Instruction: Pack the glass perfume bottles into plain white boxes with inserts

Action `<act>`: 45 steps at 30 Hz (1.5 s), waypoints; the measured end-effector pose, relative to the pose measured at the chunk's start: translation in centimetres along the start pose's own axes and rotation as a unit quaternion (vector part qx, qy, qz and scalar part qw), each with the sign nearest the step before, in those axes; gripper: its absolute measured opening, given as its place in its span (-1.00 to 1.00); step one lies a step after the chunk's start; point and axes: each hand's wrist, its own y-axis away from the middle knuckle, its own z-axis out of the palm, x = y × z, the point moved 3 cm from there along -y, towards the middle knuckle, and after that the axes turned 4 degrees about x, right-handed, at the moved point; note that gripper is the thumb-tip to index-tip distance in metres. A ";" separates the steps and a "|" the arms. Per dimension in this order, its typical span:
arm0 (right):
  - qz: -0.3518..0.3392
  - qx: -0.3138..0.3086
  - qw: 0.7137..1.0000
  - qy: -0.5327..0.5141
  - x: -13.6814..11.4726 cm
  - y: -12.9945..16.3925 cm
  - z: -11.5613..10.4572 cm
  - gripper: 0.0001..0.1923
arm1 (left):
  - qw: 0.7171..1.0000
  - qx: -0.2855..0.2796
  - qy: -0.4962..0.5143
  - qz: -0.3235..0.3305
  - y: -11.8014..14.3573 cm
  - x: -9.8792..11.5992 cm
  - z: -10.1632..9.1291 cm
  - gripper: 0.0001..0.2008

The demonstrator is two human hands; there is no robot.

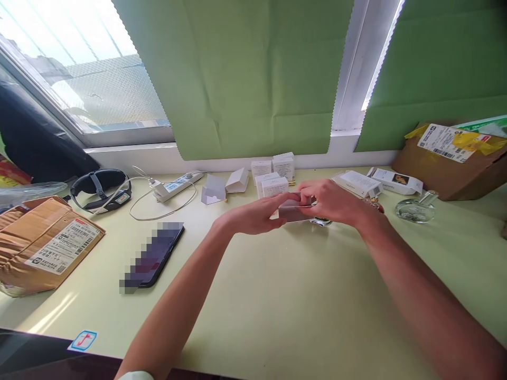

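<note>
Between my hands is a small white paper carton [295, 213], its near side facing me and partly covered by fingers. My left hand [261, 214] grips it from the left, thumb below and fingers along the top. My right hand [327, 199] has its fingers bent down over the top right part of the carton. A shiny glass object [320, 221] shows just under the right hand; its kind is mostly hidden. Right behind the hands stand several small white printed cartons [275, 186]. Further left are an upright opened carton [237, 181] and a flattened one [214, 189].
On the right lie white boxes [358, 183] and a clear glass bottle [415, 208], before a brown cardboard box [451, 158]. To the left are a phone [156, 256], a power strip [178, 186] with a cable, a black headset [99, 190] and a brown parcel [47, 243].
</note>
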 end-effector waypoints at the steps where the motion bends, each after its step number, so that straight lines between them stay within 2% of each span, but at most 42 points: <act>1: -0.003 0.004 1.000 -0.001 0.0 0.0 0.0 -0.79 | 1.000 0.001 -0.007 -0.001 0.0 0.0 0.0 -0.50; 6: -0.010 0.007 1.000 -0.007 0.3 0.0 0.4 -0.79 | 1.000 0.002 -0.026 -0.004 0.1 0.0 0.0 -0.50; 12: 0.039 0.005 0.999 -0.014 0.4 0.0 0.5 -0.86 | 0.999 -0.004 -0.031 -0.031 0.0 -0.1 0.0 -0.52; 18: 0.034 -0.008 0.999 -0.013 0.0 -0.1 1.3 -0.86 | 0.999 0.008 -0.006 -0.044 -0.2 0.2 0.0 -0.59; 22: 0.025 0.046 0.998 0.019 0.1 -0.4 2.2 -0.93 | 0.998 0.020 0.005 -0.054 -0.3 -0.1 0.3 -0.58; 30: 0.029 0.065 0.997 0.028 0.4 -0.7 2.6 -0.74 | 0.998 0.019 0.026 -0.055 -0.5 -0.7 0.3 -0.60; 37: 0.048 0.075 0.995 0.044 0.8 -0.9 3.7 -0.78 | 0.996 0.027 0.054 -0.069 -0.8 -0.8 0.4 -0.62; 41: 0.067 0.100 0.992 0.024 1.0 -1.0 4.0 -0.80 | 0.993 0.033 0.057 -0.095 -0.7 -0.8 0.3 -0.63; 45: 0.058 0.069 0.995 -0.052 1.0 -0.7 2.7 -0.84 | 0.991 0.021 0.065 -0.117 -0.4 -1.2 0.1 -0.58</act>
